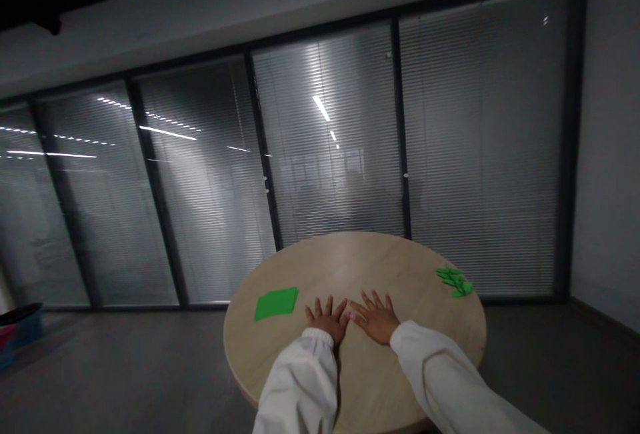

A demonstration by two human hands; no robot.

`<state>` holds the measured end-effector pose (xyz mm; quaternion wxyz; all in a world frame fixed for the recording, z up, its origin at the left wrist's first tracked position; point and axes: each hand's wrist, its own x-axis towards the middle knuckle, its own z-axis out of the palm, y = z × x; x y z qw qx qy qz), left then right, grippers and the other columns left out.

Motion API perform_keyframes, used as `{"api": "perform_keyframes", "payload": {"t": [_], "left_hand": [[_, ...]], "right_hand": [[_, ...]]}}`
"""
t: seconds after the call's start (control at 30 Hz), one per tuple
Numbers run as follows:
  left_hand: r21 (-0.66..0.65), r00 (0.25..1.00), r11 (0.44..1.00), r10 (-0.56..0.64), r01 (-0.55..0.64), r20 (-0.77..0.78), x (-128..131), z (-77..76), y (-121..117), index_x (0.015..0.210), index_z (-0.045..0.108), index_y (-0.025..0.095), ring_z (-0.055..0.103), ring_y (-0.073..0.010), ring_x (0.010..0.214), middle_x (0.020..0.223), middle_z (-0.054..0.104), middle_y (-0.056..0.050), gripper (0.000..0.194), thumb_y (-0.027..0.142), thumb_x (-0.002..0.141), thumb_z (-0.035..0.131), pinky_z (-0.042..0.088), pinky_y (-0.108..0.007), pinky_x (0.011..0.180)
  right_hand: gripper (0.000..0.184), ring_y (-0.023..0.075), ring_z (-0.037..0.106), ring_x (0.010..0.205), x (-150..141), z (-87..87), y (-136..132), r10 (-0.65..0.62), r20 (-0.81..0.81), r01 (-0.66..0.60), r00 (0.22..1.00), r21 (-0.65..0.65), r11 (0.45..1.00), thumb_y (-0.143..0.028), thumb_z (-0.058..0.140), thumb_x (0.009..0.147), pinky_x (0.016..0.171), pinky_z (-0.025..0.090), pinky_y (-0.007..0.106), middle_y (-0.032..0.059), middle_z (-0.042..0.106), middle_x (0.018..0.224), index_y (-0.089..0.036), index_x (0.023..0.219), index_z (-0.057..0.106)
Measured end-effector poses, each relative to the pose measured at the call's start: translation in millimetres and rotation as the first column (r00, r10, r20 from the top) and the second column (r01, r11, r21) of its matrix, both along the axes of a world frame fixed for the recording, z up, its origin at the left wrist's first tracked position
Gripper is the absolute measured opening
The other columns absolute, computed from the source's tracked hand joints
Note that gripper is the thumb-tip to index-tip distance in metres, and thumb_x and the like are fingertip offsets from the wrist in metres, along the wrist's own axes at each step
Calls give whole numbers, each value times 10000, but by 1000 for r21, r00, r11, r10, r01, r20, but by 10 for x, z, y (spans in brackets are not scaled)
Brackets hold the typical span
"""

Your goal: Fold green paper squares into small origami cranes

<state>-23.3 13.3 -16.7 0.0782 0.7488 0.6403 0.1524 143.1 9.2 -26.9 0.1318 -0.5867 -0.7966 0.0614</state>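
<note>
Fingers (317, 308) lie spread wide, holding nothing. Left to right on the bench (350, 257): green sheets (277, 304), the left hand (327, 323), the right hand (379, 320), then pointed green pieces (456, 282) near the edge. Seemingly a pause; taking a sheet would call for reaching left.

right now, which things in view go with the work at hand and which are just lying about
Likely with the work:
green sheets, nearer the left hand
small green pieces, nearer the right hand
round table

Just lying about:
blue container
red-topped container
</note>
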Motion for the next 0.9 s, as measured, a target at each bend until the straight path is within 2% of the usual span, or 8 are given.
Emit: {"api": "perform_keyframes", "payload": {"t": [0.13,0.27,0.9], "left_hand": [[-54,989,998,13,-21,-146,17,18,-10,1320,300,429,35,-386,1333,1472,196,-3,566,614,793,209,-57,-657,974],[-74,978,997,12,-28,-209,26,30,-16,1332,241,450,26,-380,1335,1481,160,14,579,629,794,124,-21,-663,976],[-67,979,997,12,-26,-202,7,-14,20,1329,234,461,25,-376,1336,1482,158,15,574,635,793,121,-21,-665,974]], "right_hand": [[603,322,16,1350,-4,27,3,0,34,2,999,-64,998,-663,67,807,1007,-28,617,10,87,1493,-425,1350,179],[609,318,-11,1351,-8,39,6,-13,58,19,998,-95,995,-659,46,805,1012,-47,606,-8,55,1497,-424,1356,151],[598,320,12,1350,-11,36,6,-10,55,14,998,-86,996,-661,50,804,1011,-35,605,-13,67,1495,-440,1351,145]]}}
